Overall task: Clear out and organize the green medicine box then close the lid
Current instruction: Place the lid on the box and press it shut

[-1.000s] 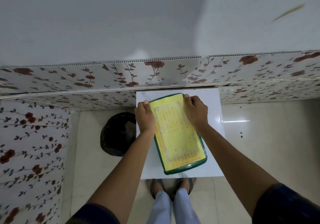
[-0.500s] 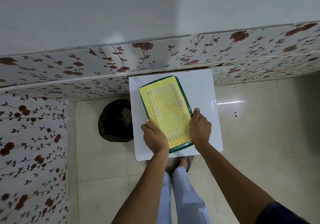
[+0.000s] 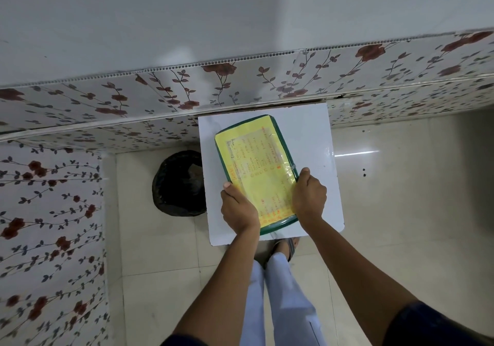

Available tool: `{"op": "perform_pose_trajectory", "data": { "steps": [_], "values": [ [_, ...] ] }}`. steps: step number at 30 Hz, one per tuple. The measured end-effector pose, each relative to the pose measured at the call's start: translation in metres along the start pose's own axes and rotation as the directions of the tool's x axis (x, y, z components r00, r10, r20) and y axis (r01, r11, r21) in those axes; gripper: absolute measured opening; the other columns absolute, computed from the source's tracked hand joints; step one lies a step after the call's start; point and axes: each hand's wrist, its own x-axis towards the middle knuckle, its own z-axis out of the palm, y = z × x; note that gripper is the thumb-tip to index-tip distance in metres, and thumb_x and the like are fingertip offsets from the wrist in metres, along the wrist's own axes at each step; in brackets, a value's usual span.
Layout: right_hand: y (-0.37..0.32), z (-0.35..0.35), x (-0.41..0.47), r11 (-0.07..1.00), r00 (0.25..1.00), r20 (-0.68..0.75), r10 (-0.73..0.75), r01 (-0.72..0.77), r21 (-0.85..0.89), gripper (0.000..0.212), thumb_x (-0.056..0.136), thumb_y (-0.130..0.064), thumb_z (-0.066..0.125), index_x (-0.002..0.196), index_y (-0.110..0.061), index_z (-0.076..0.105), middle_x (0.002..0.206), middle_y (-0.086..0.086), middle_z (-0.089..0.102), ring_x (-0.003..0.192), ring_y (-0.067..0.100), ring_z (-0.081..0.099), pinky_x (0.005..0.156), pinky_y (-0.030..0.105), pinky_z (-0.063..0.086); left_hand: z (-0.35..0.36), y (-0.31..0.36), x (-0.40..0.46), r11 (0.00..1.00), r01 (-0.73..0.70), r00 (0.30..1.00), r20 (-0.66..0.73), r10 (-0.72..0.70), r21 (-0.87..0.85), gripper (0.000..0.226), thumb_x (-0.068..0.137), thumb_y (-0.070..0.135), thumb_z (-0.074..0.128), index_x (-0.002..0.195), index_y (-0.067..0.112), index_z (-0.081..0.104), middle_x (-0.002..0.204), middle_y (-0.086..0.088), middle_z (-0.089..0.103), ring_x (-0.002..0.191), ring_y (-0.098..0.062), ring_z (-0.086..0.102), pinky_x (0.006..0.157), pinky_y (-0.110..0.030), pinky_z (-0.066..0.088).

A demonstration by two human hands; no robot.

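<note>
The green medicine box [image 3: 278, 131] lies on a small white table [image 3: 315, 142], its lid down. A yellow sheet with handwriting is taped over the lid and covers most of it. My left hand [image 3: 239, 209] grips the box's near left edge, thumb lying along the side. My right hand [image 3: 308, 198] grips the near right edge, thumb on top of the lid's rim. The inside of the box is hidden.
A black bin [image 3: 177, 182] stands on the tiled floor just left of the table. Flowered wall panels run behind the table and along the left. My legs and a sandal [image 3: 290, 246] show below the table's near edge.
My hands have slid from the far end of the box to its near end. The view has tilted, so the table sits a little lower in frame.
</note>
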Motion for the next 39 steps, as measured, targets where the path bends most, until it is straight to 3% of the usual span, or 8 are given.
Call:
{"op": "perform_pose_trajectory", "data": {
  "steps": [6, 12, 16, 21, 25, 28, 33, 39],
  "values": [
    [-0.006, -0.006, -0.003, 0.997, 0.998, 0.018, 0.067, -0.068, 0.042, 0.035, 0.096, -0.021, 0.019, 0.079, -0.007, 0.046, 0.068, 0.009, 0.053, 0.077, 0.036, 0.062, 0.067, 0.042, 0.050, -0.006, -0.001, -0.003, 0.999, 0.036, 0.999, 0.012, -0.036, -0.002, 0.050, 0.098, 0.042, 0.022, 0.100, 0.004, 0.053, 0.092, -0.010, 0.059, 0.081, -0.031, 0.058, 0.062, -0.026, 0.039],
    [-0.007, -0.007, -0.007, 0.997, 0.998, 0.036, 0.045, -0.047, 0.062, 0.038, 0.089, -0.029, 0.012, 0.079, -0.008, 0.043, 0.071, 0.011, 0.054, 0.074, 0.034, 0.060, 0.068, 0.044, 0.051, -0.009, -0.009, -0.024, 0.940, 0.340, 0.939, -0.063, -0.339, 0.000, 0.051, 0.099, 0.027, 0.020, 0.114, -0.005, 0.057, 0.123, -0.023, 0.059, 0.111, -0.041, 0.053, 0.085, -0.035, 0.038],
    [-0.001, -0.003, 0.000, 0.990, 0.994, 0.058, 0.094, -0.100, 0.102, 0.038, 0.097, -0.026, 0.017, 0.076, -0.010, 0.044, 0.059, -0.001, 0.045, 0.067, 0.026, 0.056, 0.062, 0.034, 0.044, -0.011, -0.013, -0.013, 0.935, 0.302, 0.953, -0.018, -0.304, 0.186, 0.037, 0.095, 0.010, 0.021, 0.109, -0.008, 0.052, 0.121, -0.029, 0.056, 0.112, -0.044, 0.052, 0.090, -0.047, 0.044],
    [0.003, 0.000, 0.002, 0.992, 0.995, 0.049, 0.081, -0.085, 0.093, 0.038, 0.098, -0.025, 0.017, 0.073, -0.013, 0.043, 0.059, -0.002, 0.046, 0.065, 0.024, 0.055, 0.060, 0.032, 0.042, -0.010, -0.015, -0.011, 0.925, 0.348, 0.937, -0.014, -0.350, 0.152, 0.028, 0.096, 0.022, 0.021, 0.089, 0.007, 0.044, 0.121, -0.027, 0.057, 0.114, -0.041, 0.051, 0.098, -0.045, 0.040],
    [0.005, 0.002, 0.004, 0.991, 0.996, 0.047, 0.075, -0.080, 0.107, 0.042, 0.098, -0.025, 0.017, 0.060, -0.020, 0.034, 0.056, -0.002, 0.043, 0.056, 0.018, 0.047, 0.058, 0.029, 0.036, -0.008, -0.014, -0.012, 0.949, 0.313, 0.946, -0.098, -0.308, 0.032, 0.045, 0.097, 0.021, 0.024, 0.099, -0.007, 0.060, 0.112, -0.026, 0.063, 0.102, -0.041, 0.057, 0.076, -0.035, 0.040],
    [0.009, -0.002, 0.006, 0.991, 0.993, 0.092, 0.078, -0.087, 0.104, 0.041, 0.098, -0.022, 0.018, 0.060, -0.018, 0.032, 0.055, 0.000, 0.041, 0.060, 0.022, 0.046, 0.056, 0.029, 0.034, -0.012, -0.014, -0.015, 0.951, 0.310, 0.949, -0.068, -0.308, 0.016, 0.048, 0.098, 0.025, 0.025, 0.101, -0.006, 0.062, 0.112, -0.025, 0.064, 0.100, -0.039, 0.058, 0.079, -0.037, 0.042],
    [-0.020, -0.012, 0.027, 0.991, 0.984, 0.165, -0.060, 0.040, 0.124, 0.036, 0.098, -0.030, 0.020, 0.088, -0.009, 0.047, 0.070, 0.001, 0.048, 0.077, 0.027, 0.051, 0.067, 0.032, 0.037, -0.012, 0.027, 0.019, 0.993, 0.118, 0.993, -0.003, -0.118, -0.006, 0.052, 0.099, 0.037, 0.023, 0.117, 0.000, 0.055, 0.125, -0.022, 0.057, 0.113, -0.038, 0.054, 0.093, -0.041, 0.041],
    [-0.105, -0.001, 0.087, 0.987, 0.975, 0.159, -0.157, 0.148, 0.070, 0.061, 0.096, -0.048, 0.020, 0.122, -0.001, 0.048, 0.117, 0.023, 0.060, 0.107, 0.038, 0.057, 0.087, 0.042, 0.044, 0.019, 0.103, 0.090, 0.966, -0.159, 0.987, 0.066, 0.148, 0.203, 0.059, 0.099, 0.039, 0.018, 0.119, -0.005, 0.052, 0.126, -0.025, 0.055, 0.110, -0.039, 0.055, 0.075, -0.036, 0.037]
  ]
}}
